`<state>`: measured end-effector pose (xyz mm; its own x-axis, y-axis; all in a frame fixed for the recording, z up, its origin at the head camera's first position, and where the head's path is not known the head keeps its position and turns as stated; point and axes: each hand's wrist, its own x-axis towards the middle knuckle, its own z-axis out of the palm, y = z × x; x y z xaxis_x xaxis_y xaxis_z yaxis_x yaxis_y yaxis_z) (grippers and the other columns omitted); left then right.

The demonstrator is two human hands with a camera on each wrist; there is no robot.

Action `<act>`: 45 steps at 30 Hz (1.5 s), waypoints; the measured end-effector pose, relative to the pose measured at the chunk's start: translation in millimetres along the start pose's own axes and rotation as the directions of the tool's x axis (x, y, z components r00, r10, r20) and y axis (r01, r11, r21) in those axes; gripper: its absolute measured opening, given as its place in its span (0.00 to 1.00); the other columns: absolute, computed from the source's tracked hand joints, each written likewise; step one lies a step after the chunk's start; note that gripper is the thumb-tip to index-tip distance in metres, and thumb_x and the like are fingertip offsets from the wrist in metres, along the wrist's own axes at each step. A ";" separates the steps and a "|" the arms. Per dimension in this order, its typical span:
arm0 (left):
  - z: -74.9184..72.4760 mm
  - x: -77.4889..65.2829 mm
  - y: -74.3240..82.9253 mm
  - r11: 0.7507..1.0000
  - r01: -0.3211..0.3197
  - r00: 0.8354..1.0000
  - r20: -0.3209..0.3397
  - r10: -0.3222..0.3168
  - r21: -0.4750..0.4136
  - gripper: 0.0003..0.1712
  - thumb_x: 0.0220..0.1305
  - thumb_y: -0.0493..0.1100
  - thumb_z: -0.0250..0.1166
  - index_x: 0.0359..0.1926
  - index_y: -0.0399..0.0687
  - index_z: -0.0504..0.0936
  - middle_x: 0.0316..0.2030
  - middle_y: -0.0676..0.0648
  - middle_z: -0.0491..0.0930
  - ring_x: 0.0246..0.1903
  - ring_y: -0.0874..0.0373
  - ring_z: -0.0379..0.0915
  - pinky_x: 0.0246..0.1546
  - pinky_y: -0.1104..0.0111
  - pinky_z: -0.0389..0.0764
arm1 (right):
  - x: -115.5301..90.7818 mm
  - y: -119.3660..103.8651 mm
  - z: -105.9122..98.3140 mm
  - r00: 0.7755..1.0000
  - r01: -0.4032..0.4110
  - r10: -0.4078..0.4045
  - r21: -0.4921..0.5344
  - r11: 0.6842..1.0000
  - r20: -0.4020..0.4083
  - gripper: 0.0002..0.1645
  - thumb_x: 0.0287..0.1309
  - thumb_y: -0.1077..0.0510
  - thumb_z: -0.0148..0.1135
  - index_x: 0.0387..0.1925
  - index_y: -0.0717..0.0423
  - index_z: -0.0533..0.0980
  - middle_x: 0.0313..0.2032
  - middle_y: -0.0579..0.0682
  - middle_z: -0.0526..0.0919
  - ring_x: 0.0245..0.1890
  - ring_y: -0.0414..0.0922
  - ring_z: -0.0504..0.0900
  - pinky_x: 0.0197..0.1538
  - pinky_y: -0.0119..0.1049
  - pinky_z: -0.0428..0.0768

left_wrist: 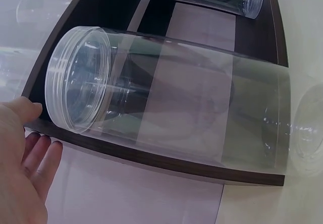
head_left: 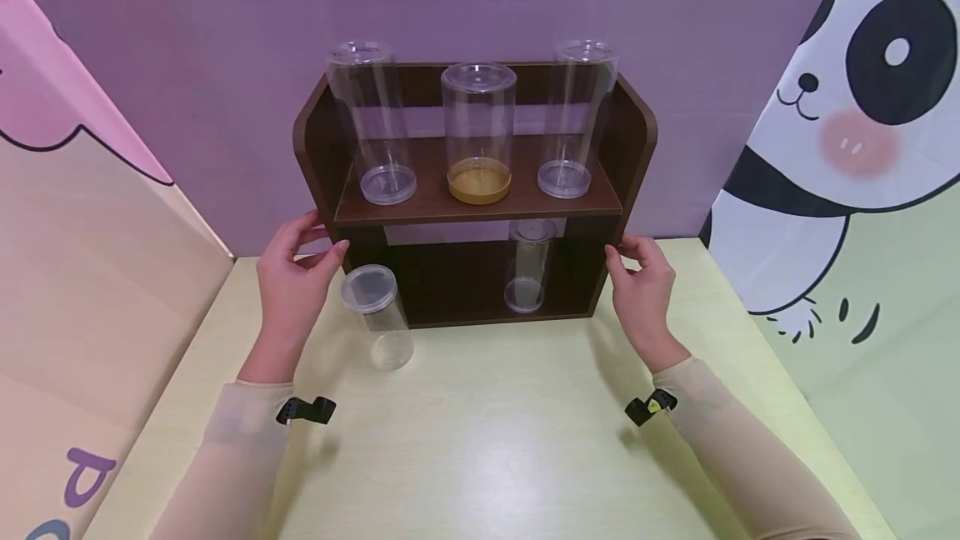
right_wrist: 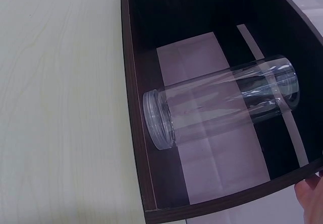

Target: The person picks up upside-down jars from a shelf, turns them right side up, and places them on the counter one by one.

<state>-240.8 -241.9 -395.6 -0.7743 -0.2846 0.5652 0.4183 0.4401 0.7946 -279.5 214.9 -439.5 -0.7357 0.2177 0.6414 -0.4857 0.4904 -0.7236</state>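
A dark brown two-tier wooden shelf (head_left: 480, 213) stands on the table against the purple backdrop. My left hand (head_left: 292, 277) holds its left side panel, thumb at the front edge and fingers along the outer face. On the opposite side my right hand (head_left: 643, 290) pinches the right panel's front edge; only part of that hand shows in the right wrist view. Three clear cylinders stand on the upper tier: a left one (head_left: 367, 123), a middle one with a yellow-brown base (head_left: 480, 182), and a right one (head_left: 577, 123). A smaller clear cylinder (right_wrist: 212, 105) occupies the lower tier.
A clear jar with a translucent lid (left_wrist: 81, 80) stands on the pale table (head_left: 495, 423), just before the shelf's lower left corner. Printed cloth walls flank the table, with a panda (head_left: 855, 140) on the right one.
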 end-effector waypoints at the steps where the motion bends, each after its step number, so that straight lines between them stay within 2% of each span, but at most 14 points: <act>1: -0.2 0.8 -0.7 1.000 0.003 1.000 0.000 -0.003 0.012 0.28 0.70 0.36 0.78 0.69 0.49 0.86 0.58 0.47 0.86 0.55 0.64 0.84 0.49 0.79 0.86 | -0.2 0.1 0.0 1.000 -0.002 0.002 -0.001 1.000 0.001 0.10 0.75 0.64 0.71 0.52 0.64 0.85 0.48 0.59 0.88 0.48 0.42 0.85 0.44 0.18 0.82; 8: -1.9 3.9 -2.0 0.999 0.015 1.000 0.001 -0.015 0.040 0.26 0.71 0.38 0.78 0.68 0.50 0.88 0.58 0.48 0.87 0.53 0.67 0.85 0.46 0.80 0.85 | -1.1 0.6 0.8 1.000 -0.003 0.003 0.000 1.000 -0.006 0.10 0.75 0.64 0.71 0.52 0.64 0.85 0.49 0.59 0.88 0.48 0.46 0.86 0.43 0.18 0.82; 15: -2.9 4.9 -1.8 0.998 0.032 0.999 0.007 -0.033 0.060 0.25 0.71 0.39 0.78 0.68 0.51 0.88 0.58 0.49 0.88 0.53 0.67 0.85 0.46 0.80 0.84 | -0.2 1.6 0.6 1.000 -0.016 0.016 0.004 1.000 -0.002 0.10 0.75 0.63 0.71 0.53 0.64 0.85 0.49 0.59 0.88 0.49 0.46 0.86 0.43 0.20 0.83; 20: -2.8 4.7 -1.4 0.998 0.047 0.999 0.011 -0.048 0.033 0.25 0.71 0.38 0.78 0.66 0.49 0.88 0.56 0.49 0.89 0.52 0.68 0.85 0.45 0.79 0.85 | -10.7 3.0 4.8 0.998 -0.021 0.023 0.052 0.998 -0.054 0.15 0.75 0.63 0.70 0.57 0.66 0.81 0.52 0.59 0.85 0.52 0.47 0.84 0.50 0.28 0.83; 23: -1.5 4.8 -1.7 0.999 0.044 0.999 0.011 -0.044 0.012 0.24 0.70 0.37 0.78 0.66 0.46 0.88 0.56 0.48 0.89 0.51 0.68 0.85 0.44 0.79 0.85 | -27.4 -4.4 11.0 0.996 0.027 -0.019 0.105 0.994 -0.082 0.16 0.73 0.69 0.69 0.57 0.72 0.77 0.50 0.66 0.82 0.49 0.52 0.82 0.50 0.36 0.81; 25: -1.5 4.9 -1.5 0.999 0.042 0.999 0.012 -0.042 0.014 0.24 0.70 0.36 0.78 0.66 0.46 0.88 0.55 0.48 0.89 0.51 0.68 0.85 0.44 0.80 0.85 | -39.2 -7.1 17.2 0.998 0.045 -0.040 0.134 0.990 -0.041 0.18 0.70 0.71 0.70 0.57 0.74 0.75 0.49 0.67 0.81 0.47 0.55 0.81 0.49 0.37 0.80; 28: -1.7 5.2 -1.1 0.999 0.039 0.999 0.014 -0.039 0.019 0.24 0.71 0.37 0.77 0.66 0.46 0.88 0.55 0.48 0.89 0.51 0.67 0.85 0.44 0.80 0.86 | -54.0 -8.1 29.4 0.990 -0.020 0.000 0.145 0.989 0.140 0.28 0.68 0.71 0.74 0.64 0.73 0.72 0.54 0.69 0.79 0.52 0.59 0.81 0.55 0.43 0.82; 31: -2.1 5.2 -0.2 0.999 0.042 0.999 0.015 -0.043 0.017 0.24 0.71 0.37 0.77 0.66 0.47 0.87 0.55 0.48 0.89 0.51 0.67 0.84 0.44 0.80 0.85 | -61.9 2.0 45.1 0.937 -0.146 0.106 0.097 0.984 0.333 0.44 0.66 0.65 0.79 0.75 0.67 0.65 0.64 0.67 0.74 0.63 0.62 0.77 0.65 0.54 0.80; 33: -2.1 5.4 -0.4 0.999 0.041 0.999 0.013 -0.041 0.007 0.24 0.71 0.37 0.77 0.66 0.47 0.87 0.56 0.48 0.88 0.51 0.66 0.85 0.44 0.79 0.86 | -63.5 7.7 56.3 0.901 -0.199 0.159 0.058 0.978 0.404 0.52 0.64 0.63 0.81 0.80 0.65 0.59 0.69 0.67 0.70 0.69 0.63 0.73 0.70 0.60 0.77; 36: -2.3 5.0 -1.0 0.999 0.045 0.999 0.015 -0.045 0.004 0.24 0.71 0.37 0.77 0.67 0.47 0.87 0.57 0.48 0.88 0.52 0.66 0.84 0.45 0.79 0.85 | -62.6 16.9 71.7 0.879 -0.240 0.200 0.037 0.970 0.433 0.60 0.61 0.62 0.83 0.83 0.63 0.55 0.72 0.67 0.66 0.72 0.64 0.70 0.72 0.63 0.76; 41: -2.5 4.3 -2.2 0.999 0.043 0.999 0.021 -0.043 0.021 0.24 0.72 0.38 0.77 0.67 0.47 0.87 0.57 0.47 0.88 0.53 0.66 0.84 0.45 0.80 0.85 | -59.0 29.2 90.7 0.870 -0.272 0.231 0.033 0.962 0.436 0.66 0.57 0.61 0.86 0.84 0.60 0.52 0.73 0.68 0.65 0.73 0.64 0.69 0.74 0.62 0.75; 45: -2.6 5.5 -3.1 0.999 0.026 1.000 0.017 -0.027 0.028 0.24 0.72 0.37 0.77 0.66 0.46 0.87 0.57 0.46 0.88 0.53 0.66 0.84 0.45 0.80 0.85 | -56.1 32.5 99.0 0.865 -0.291 0.253 0.023 0.956 0.433 0.66 0.57 0.60 0.86 0.85 0.61 0.51 0.74 0.68 0.65 0.73 0.64 0.70 0.74 0.62 0.75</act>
<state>-245.1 -247.0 -394.4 -0.7930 -0.2820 0.5400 0.3843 0.4562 0.8026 -300.8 135.1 -524.3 -0.9636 -0.0528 0.2619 -0.2616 0.3860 -0.8846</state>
